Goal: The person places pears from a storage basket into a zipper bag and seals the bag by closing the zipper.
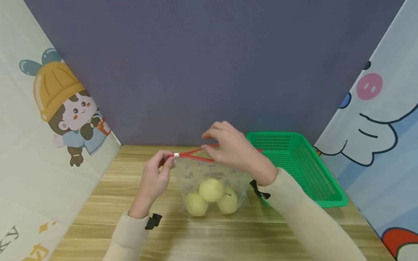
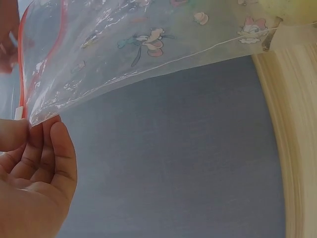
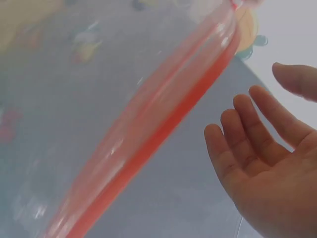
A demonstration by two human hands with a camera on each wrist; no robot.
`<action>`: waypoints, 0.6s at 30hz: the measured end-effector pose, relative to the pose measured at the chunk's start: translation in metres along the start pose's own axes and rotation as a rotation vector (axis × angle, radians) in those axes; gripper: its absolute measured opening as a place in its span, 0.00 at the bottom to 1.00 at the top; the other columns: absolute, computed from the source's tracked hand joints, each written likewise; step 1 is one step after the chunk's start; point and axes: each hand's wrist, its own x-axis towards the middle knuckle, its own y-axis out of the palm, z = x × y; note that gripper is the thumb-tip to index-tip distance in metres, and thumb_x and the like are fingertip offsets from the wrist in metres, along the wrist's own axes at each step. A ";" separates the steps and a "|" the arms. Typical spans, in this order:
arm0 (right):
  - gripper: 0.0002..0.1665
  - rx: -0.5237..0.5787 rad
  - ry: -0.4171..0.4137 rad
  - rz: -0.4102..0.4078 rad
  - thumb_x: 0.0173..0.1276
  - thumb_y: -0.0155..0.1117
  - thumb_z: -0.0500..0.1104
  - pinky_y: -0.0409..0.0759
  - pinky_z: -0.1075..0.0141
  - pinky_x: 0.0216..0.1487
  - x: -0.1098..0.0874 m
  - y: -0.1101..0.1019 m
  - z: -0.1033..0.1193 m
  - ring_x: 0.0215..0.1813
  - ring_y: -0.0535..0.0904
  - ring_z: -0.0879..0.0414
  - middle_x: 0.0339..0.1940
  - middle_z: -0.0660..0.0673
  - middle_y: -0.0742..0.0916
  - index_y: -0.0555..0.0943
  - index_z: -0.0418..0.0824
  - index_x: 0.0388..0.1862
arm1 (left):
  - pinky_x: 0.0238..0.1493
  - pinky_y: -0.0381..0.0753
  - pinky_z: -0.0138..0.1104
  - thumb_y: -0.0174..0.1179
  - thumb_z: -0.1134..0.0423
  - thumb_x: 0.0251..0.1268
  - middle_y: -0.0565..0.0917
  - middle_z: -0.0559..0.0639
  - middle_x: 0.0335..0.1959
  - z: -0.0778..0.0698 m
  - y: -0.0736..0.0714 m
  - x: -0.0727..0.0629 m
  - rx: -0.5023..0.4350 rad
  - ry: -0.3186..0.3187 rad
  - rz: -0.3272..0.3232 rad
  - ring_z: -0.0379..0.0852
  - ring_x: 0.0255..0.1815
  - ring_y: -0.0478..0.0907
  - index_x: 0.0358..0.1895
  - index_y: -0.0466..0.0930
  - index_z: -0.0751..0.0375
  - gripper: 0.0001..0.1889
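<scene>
A clear printed zip bag (image 1: pixel 212 172) with a red zip edge (image 2: pixel 22 64) stands on the wooden table, its mouth parted. Inside are three yellow-green pears or apples (image 1: pixel 211 190); the exact kind is unclear. My left hand (image 1: pixel 157 174) pinches the bag's left top corner beside the white slider (image 1: pixel 176 155). Over the bag's mouth is my right hand (image 1: pixel 230 146), fingers loosely bent. In the right wrist view, that right hand (image 3: pixel 277 158) holds nothing and sits apart from the red zip edge.
A green plastic basket (image 1: pixel 321 174) stands on the table (image 1: pixel 209 235) at the right, close to my right forearm. A dark grey panel (image 1: pixel 209 72) rises behind the table. Printed cloths hang at the left (image 1: pixel 26 145) and right (image 1: pixel 405 152).
</scene>
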 end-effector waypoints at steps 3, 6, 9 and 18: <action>0.15 0.002 -0.007 0.044 0.71 0.70 0.46 0.80 0.61 0.47 0.011 0.007 0.011 0.52 0.76 0.53 0.49 0.49 0.84 0.86 0.42 0.52 | 0.35 0.77 0.26 0.57 0.77 0.72 0.81 0.51 0.29 0.001 0.001 0.000 -0.007 0.004 -0.003 0.47 0.29 0.78 0.41 0.80 0.67 0.04; 0.16 -0.001 -0.014 0.087 0.71 0.69 0.48 0.80 0.61 0.48 0.018 0.015 0.021 0.54 0.76 0.53 0.51 0.49 0.84 0.86 0.42 0.53 | 0.34 0.77 0.26 0.58 0.76 0.72 0.81 0.51 0.28 0.002 0.001 0.000 -0.008 0.015 -0.011 0.47 0.29 0.78 0.41 0.81 0.67 0.04; 0.18 -0.012 -0.017 0.133 0.72 0.68 0.49 0.80 0.61 0.50 0.025 0.023 0.030 0.55 0.76 0.53 0.54 0.49 0.84 0.85 0.43 0.55 | 0.33 0.77 0.26 0.58 0.76 0.72 0.82 0.50 0.28 0.002 0.001 0.000 0.000 0.033 -0.014 0.46 0.28 0.78 0.41 0.81 0.67 0.04; 0.18 -0.093 -0.017 0.225 0.74 0.64 0.47 0.79 0.60 0.55 0.037 0.044 0.039 0.55 0.77 0.52 0.55 0.48 0.84 0.85 0.42 0.58 | 0.33 0.76 0.25 0.59 0.78 0.69 0.82 0.50 0.27 0.003 0.001 -0.001 0.016 0.077 -0.016 0.46 0.27 0.78 0.41 0.81 0.66 0.05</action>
